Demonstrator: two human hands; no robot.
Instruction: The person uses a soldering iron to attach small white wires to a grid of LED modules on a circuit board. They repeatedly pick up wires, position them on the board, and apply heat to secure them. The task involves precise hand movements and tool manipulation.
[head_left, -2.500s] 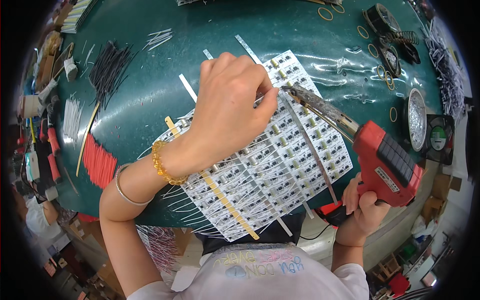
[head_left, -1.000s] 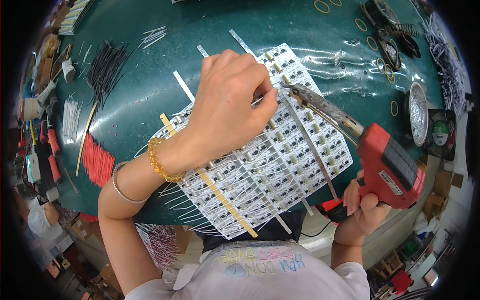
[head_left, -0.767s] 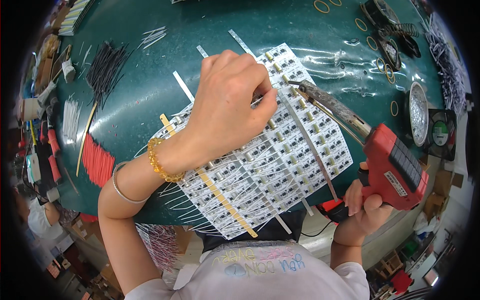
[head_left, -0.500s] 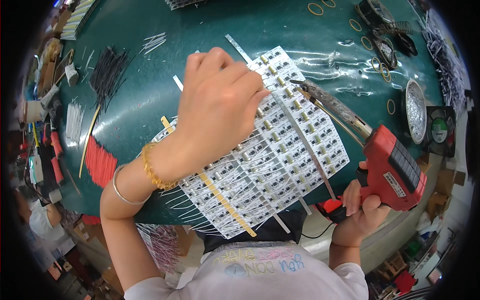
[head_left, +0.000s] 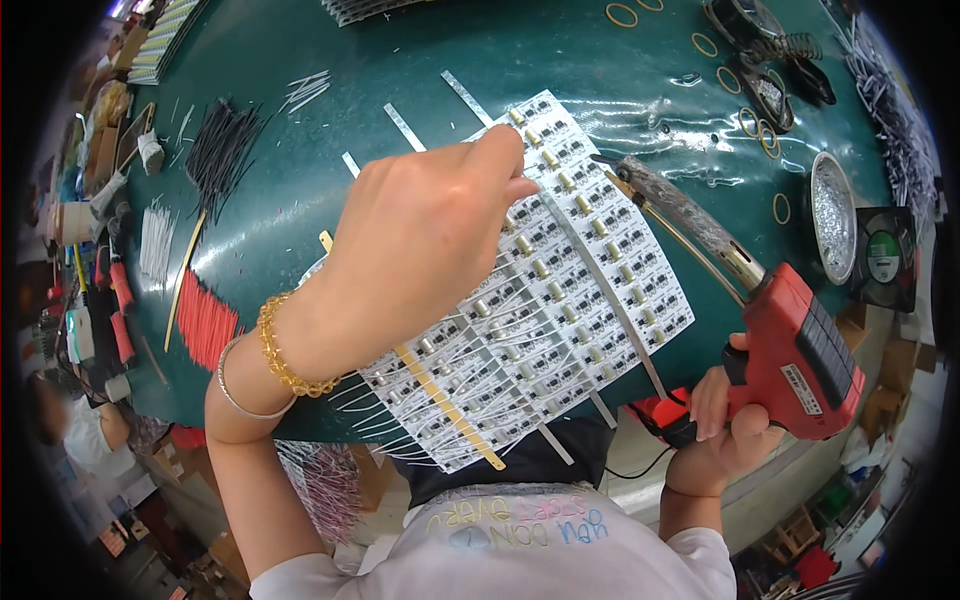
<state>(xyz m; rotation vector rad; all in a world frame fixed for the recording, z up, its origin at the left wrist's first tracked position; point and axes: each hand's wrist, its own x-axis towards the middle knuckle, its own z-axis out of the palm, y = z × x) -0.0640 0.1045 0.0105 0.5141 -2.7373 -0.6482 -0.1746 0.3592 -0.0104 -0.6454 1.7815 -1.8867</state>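
A white panel of small circuit boards (head_left: pixel 640 275) lies tilted on the table's near edge, with rows of small yellowish parts. White wires (head_left: pixel 365 410) stick out from its lower left side. My left hand (head_left: pixel 430 215) is over the panel's upper part, thumb and fingers pinched together; whatever they hold is hidden. My right hand (head_left: pixel 735 425) is closed around the handle of a red soldering gun (head_left: pixel 805 370). The gun's tip (head_left: pixel 605 160) points left, just above the panel's upper right edge. Flat metal strips (head_left: pixel 600 270) and a yellow strip (head_left: pixel 450 408) lie across the panel.
Black wires (head_left: pixel 222 150), red wires (head_left: pixel 207 320) and white wires (head_left: pixel 156 243) lie in bundles at left. A metal bowl (head_left: pixel 832 220), a small fan (head_left: pixel 886 258), a solder spool (head_left: pixel 740 25) and several yellow rings (head_left: pixel 781 208) are at right. A red-and-black tool (head_left: pixel 665 415) sits near the front edge.
The soldering gun and my right hand have shifted slightly right and down. My left hand has turned and moved a little left, uncovering a metal strip's end. The panel sits slightly further left.
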